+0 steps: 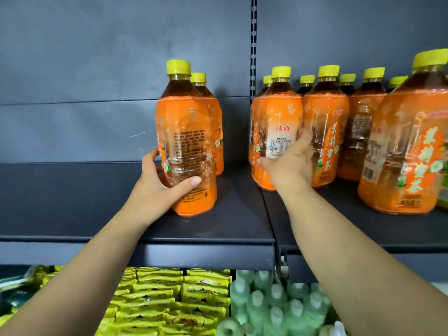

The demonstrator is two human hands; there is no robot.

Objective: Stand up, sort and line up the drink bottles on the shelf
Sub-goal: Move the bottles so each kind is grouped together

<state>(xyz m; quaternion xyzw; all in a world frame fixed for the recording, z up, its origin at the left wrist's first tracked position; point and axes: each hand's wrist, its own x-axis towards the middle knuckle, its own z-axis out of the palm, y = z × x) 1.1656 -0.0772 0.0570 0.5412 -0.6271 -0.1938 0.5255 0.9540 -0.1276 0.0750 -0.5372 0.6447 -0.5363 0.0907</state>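
On the dark shelf (126, 197), two upright orange-labelled tea bottles with yellow caps are held, one per hand. Left hand (157, 187) wraps the lower body of the front left bottle (186, 146), thumb across its front; a second bottle (213, 117) stands just behind. Right hand (291, 161) clasps the leftmost bottle (274, 132) of the right-hand group (363, 127), which stands in rows. Below, yellow packets (169, 299) and pale green bottles (274, 301) fill the lower shelf.
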